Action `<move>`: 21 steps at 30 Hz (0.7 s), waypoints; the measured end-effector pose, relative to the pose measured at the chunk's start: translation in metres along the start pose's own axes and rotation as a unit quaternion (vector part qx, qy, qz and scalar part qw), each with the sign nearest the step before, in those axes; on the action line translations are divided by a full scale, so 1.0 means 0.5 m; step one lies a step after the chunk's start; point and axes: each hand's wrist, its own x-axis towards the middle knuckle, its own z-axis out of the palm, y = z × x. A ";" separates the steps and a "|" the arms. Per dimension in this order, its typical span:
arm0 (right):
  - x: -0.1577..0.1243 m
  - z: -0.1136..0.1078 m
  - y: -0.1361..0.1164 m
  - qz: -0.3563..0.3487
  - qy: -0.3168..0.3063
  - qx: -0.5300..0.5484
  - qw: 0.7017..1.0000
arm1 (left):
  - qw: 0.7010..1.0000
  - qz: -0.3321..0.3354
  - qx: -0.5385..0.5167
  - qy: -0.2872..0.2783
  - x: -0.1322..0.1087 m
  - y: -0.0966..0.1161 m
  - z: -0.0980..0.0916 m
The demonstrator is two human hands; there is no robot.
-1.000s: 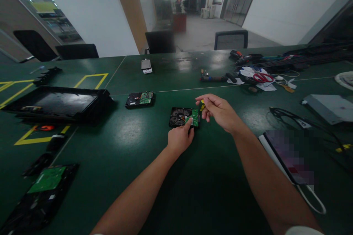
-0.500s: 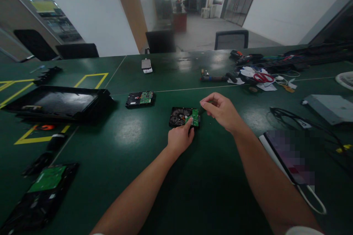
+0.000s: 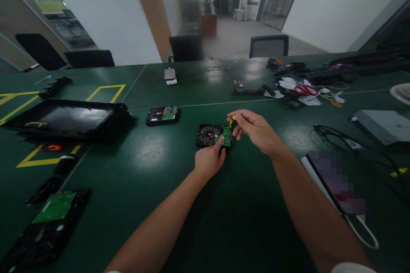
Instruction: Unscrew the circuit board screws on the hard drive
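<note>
A hard drive [image 3: 205, 135], black with a green circuit board at its right end, lies board side up in front of me. My left hand [image 3: 209, 162] grips its near edge, the index finger pressed on the board. Between the fingertips of my right hand [image 3: 254, 129] is a small screwdriver [image 3: 233, 123] with a yellow and black handle, held over the drive's far right corner. Its tip is too small to make out. Further left on the table is a second hard drive [image 3: 162, 114], apart from both hands.
A green table [image 3: 153, 179] carries a black tray-like casing [image 3: 73, 115] and a larger green-boarded drive [image 3: 54, 217] at left. On the right are a phone-like device [image 3: 333, 179], a black cable [image 3: 336, 136], a grey metal box [image 3: 381, 123] and red-handled scissors [image 3: 306, 90].
My right hand has turned and shifted slightly left, bringing the screwdriver's yellow and black handle into sight. My left hand and the drive have stayed in place.
</note>
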 end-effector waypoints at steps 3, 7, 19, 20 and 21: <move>-0.001 0.000 -0.004 -0.015 0.013 -0.016 1.000 | 1.000 0.004 -0.001 0.008 -0.001 0.000 0.000; 0.002 -0.009 -0.001 -0.025 0.064 -0.066 0.995 | 1.000 -0.003 0.004 0.003 0.000 0.001 -0.001; -0.004 -0.004 -0.010 -0.012 0.060 -0.075 0.995 | 1.000 0.000 -0.002 0.009 -0.001 0.000 0.000; -0.004 -0.004 -0.011 -0.013 0.050 -0.072 0.996 | 1.000 0.001 -0.003 0.010 -0.001 0.000 -0.001; -0.004 -0.003 -0.012 -0.014 0.043 -0.072 0.996 | 1.000 0.002 -0.003 0.011 -0.001 0.000 -0.001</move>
